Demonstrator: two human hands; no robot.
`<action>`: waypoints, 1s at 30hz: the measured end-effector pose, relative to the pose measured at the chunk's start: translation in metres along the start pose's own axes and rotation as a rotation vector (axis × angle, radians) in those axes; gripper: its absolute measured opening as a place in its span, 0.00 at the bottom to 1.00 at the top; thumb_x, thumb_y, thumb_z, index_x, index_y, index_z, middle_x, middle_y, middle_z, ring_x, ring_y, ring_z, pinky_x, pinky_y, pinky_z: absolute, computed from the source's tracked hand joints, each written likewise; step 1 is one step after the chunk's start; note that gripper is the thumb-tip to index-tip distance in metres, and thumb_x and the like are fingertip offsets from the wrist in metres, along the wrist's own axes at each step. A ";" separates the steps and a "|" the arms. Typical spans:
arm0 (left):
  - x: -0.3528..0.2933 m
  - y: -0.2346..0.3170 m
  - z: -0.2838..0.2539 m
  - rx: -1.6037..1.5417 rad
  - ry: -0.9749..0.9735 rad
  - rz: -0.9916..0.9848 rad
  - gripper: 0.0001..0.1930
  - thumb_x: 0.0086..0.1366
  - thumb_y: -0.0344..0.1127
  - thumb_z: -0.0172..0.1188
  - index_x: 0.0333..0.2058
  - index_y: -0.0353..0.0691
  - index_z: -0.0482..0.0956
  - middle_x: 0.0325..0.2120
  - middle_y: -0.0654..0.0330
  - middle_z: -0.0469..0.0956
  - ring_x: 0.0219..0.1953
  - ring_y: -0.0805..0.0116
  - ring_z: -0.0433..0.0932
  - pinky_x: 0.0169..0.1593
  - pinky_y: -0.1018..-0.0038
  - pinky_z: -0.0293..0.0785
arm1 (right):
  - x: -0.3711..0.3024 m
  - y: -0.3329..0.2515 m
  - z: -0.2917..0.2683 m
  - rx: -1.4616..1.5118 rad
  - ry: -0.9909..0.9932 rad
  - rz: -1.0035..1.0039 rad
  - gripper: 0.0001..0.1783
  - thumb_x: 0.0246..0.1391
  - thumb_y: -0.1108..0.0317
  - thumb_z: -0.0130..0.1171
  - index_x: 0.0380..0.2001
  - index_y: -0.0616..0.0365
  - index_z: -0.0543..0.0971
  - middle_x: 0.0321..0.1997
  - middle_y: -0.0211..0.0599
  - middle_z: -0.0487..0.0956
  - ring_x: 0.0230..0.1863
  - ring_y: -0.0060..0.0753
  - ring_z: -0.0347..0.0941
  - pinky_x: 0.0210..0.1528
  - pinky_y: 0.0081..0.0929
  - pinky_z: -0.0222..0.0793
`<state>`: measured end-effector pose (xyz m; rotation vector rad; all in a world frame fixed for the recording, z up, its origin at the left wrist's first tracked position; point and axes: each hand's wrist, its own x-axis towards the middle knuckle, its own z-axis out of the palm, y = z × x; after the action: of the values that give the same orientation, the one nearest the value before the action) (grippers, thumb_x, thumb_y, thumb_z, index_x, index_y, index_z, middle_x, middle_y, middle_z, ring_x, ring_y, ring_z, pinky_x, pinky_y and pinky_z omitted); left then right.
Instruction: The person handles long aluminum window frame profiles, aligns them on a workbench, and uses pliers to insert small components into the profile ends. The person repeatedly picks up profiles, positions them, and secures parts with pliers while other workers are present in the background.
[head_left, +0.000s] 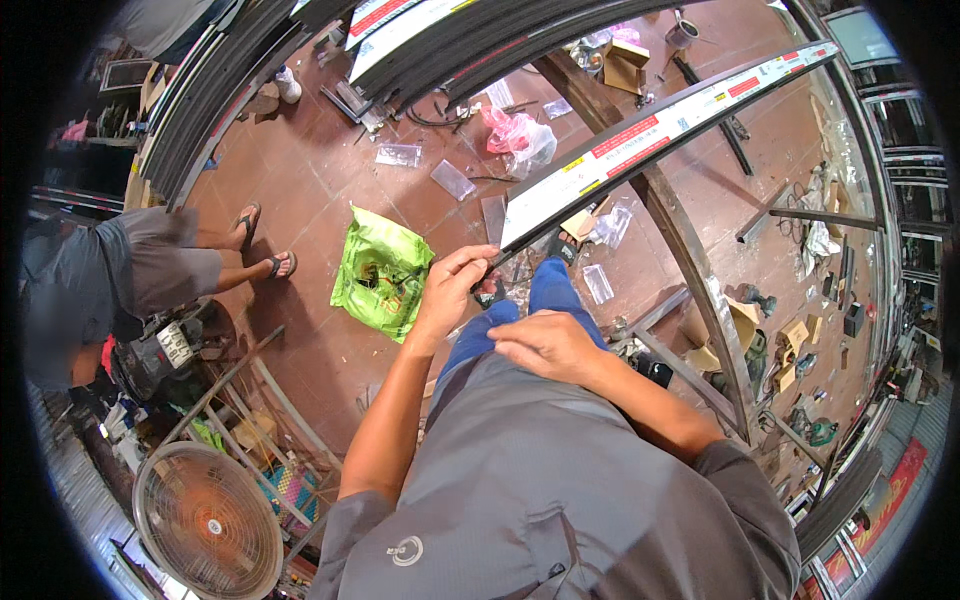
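Observation:
A long profile bar point(640, 147), dark on its side and covered with white, red and yellow film on top, lies across a metal stand frame point(690, 255). My left hand point(452, 292) is closed at the bar's near end, its fingertips against the corner. Whether a small part also sits between those fingers is hidden. In front of my belly, my right hand point(548, 346) is held apart from the bar, its fingers drawn together. Anything inside them does not show. Below and left of the bar's end, a bright green plastic bag point(400, 243) lies open on the floor with dark pieces inside.
Stacked dark profiles point(500, 45) run along the far side. A pink plastic bag point(518, 140) and small clear packets lie on the tiled floor point(310, 170). At left stands another person point(130, 265), with a round fan point(208, 520) nearer me. Tools and offcuts litter the right side.

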<state>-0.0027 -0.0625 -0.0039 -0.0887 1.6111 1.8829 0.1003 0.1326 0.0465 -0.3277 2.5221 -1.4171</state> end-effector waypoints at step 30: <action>-0.010 0.004 0.021 0.713 0.263 0.285 0.14 0.66 0.45 0.68 0.36 0.39 0.86 0.25 0.47 0.83 0.28 0.46 0.83 0.32 0.56 0.74 | 0.101 0.013 -0.003 0.993 0.753 0.720 0.25 0.54 0.39 0.72 0.43 0.44 0.80 0.30 0.23 0.81 0.28 0.23 0.75 0.34 0.29 0.69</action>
<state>0.0108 -0.0476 0.0098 0.2177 2.4954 1.4140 0.0021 0.1111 0.0279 1.3154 1.5819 -2.3740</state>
